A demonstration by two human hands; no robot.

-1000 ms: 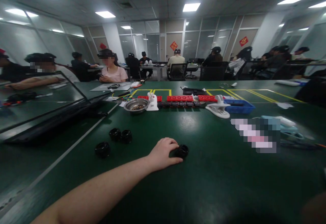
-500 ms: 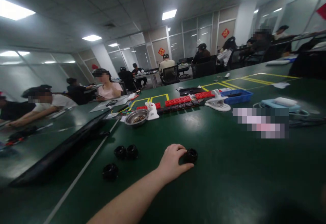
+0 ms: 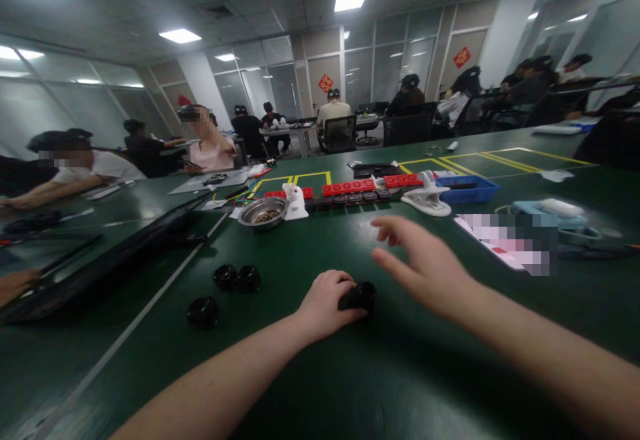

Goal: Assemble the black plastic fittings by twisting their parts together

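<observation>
On the green table (image 3: 300,387), my left hand (image 3: 323,303) is closed around a glossy black ring-shaped piece (image 3: 367,295). Its thumb lies along the near side and its fingers over the far side; part of the piece is hidden. To its right, my right hand (image 3: 415,260) hovers open with thumb and fingers apart, holding nothing. Left of my left hand, two similar black pieces (image 3: 249,279) stand side by side. Another black piece (image 3: 203,311) lies a little nearer to me. What exactly these pieces are is too dark to make out.
Beyond my hands stand a metal bowl (image 3: 263,213) with small parts, white clips (image 3: 295,201), red blocks (image 3: 347,187) in a row and a blue tray (image 3: 465,189). A long black object (image 3: 120,253) lies at left. A light-blue device (image 3: 560,217) sits at right. Several people sit around.
My right hand has come into view from the right and hangs near the black piece. My left hand keeps its hold; the whole view has shifted slightly.
</observation>
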